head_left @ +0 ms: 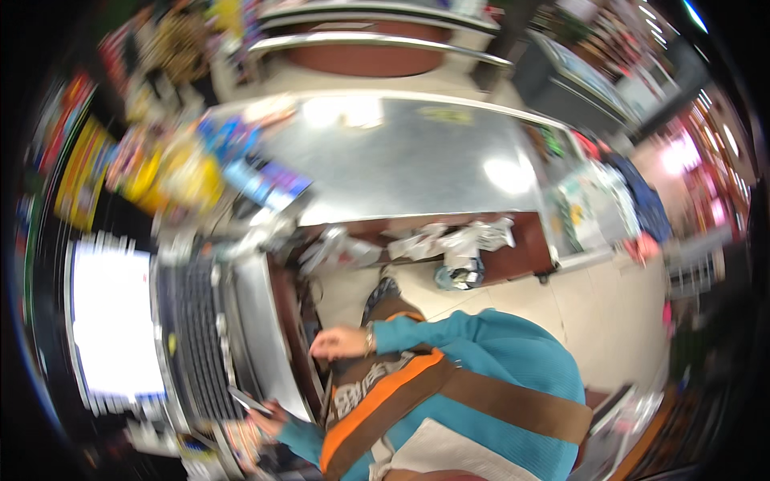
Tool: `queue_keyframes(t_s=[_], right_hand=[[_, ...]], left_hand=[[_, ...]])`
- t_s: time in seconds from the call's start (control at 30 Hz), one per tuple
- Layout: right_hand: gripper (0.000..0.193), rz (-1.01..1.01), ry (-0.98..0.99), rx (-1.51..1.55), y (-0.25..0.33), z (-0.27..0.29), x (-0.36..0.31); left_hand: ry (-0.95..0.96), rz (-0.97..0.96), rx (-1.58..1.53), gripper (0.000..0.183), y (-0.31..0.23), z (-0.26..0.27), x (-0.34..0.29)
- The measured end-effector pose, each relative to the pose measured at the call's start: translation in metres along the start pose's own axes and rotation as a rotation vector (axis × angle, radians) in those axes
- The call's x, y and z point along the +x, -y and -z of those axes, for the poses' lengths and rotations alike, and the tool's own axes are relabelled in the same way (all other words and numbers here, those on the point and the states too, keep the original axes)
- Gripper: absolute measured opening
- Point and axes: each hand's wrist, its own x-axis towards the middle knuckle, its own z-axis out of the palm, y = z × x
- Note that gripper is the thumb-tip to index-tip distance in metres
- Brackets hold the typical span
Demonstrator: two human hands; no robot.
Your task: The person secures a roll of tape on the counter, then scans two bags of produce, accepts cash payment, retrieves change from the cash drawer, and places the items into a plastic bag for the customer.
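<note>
My left hand (271,418), low in the view, is closed around a thin, flat handheld device that looks like a phone (249,399). It is beside the keyboard (200,341) and the bright white screen (114,321) on the left. My right hand (341,343) hovers in front of my apron (393,393), with no object visible in it. Its fingers point left, loosely bent and a little blurred. The metal drawer-like surface (269,337) lies between the keyboard and this hand.
A metal-topped counter (385,160) spans the far side. Bright packaged goods (172,172) and a blue-purple packet (269,183) lie at its left end. White plastic bags (457,240) hang below its near edge. A pale printed bag (593,204) sits on the right. People (180,48) stand far left.
</note>
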Motion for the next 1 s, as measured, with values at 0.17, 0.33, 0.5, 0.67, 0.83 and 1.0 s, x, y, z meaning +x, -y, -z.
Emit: queue_keyframes(t_s=[0.17,0.33,0.5,0.67,0.83,1.0], right_hand=[[0.039,0.118,0.093,0.179,-0.001,-0.016,0.000],[0.046,0.153,0.011,0.303,-0.019,-0.017,-0.011],[0.045,0.191,-0.148,0.437,-0.043,-0.015,-0.021],[0.040,0.182,-0.310,0.388,-0.050,-0.012,-0.035],[0.042,0.025,-0.303,0.504,-0.031,-0.005,-0.047],[0.039,0.026,-0.270,0.423,-0.019,-0.013,-0.044]], left_hand=[[0.403,0.345,0.332,0.038,0.045,-0.067,-0.059],[0.816,0.473,0.576,0.047,0.072,-0.063,-0.051],[1.187,0.347,0.758,0.041,0.089,-0.064,-0.057],[1.540,0.061,0.922,0.034,0.092,-0.084,-0.072],[1.423,0.407,0.569,0.036,0.100,-0.084,-0.076],[1.453,0.330,0.540,0.038,0.102,-0.077,-0.069]])
